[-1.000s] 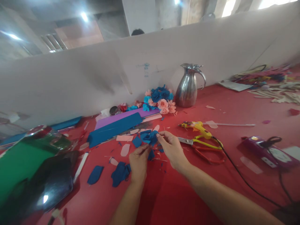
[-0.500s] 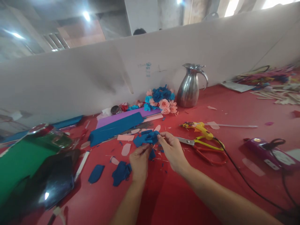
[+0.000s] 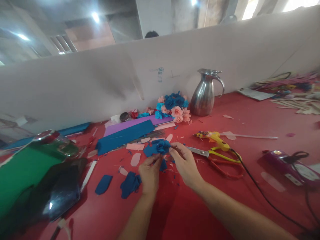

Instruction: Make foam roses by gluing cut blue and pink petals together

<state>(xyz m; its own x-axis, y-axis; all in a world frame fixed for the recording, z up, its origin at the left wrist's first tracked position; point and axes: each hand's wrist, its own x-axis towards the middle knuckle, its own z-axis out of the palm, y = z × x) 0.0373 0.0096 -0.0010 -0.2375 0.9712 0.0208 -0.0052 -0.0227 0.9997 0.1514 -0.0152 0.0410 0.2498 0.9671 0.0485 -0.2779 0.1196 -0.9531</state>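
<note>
Between my two hands is a blue paper flower (image 3: 162, 146) with curled, layered petals, held just above the red table. My left hand (image 3: 150, 171) pinches it from below, fingers closed at its base. Thumb and fingertips of my right hand (image 3: 183, 163) are closed on the petals at its right edge. Loose blue petal pieces (image 3: 130, 185) lie together left of my left hand, with a single blue petal (image 3: 103, 184) farther left. Pink petal cutouts (image 3: 135, 159) and small blue scraps are scattered around the hands.
Right of my hands lie scissors (image 3: 222, 160) and a yellow glue gun (image 3: 215, 138) with a black cord. A steel jug (image 3: 203, 95) stands behind, beside a bunch of paper flowers (image 3: 175, 108). Blue paper (image 3: 125, 136), green sheet (image 3: 30, 170) and a dark phone-like slab (image 3: 63, 190) lie left.
The camera view has shifted slightly. The right fingers have moved a little along the flower's edge, and its curled petals face the camera a bit more. Both hands keep their hold.
</note>
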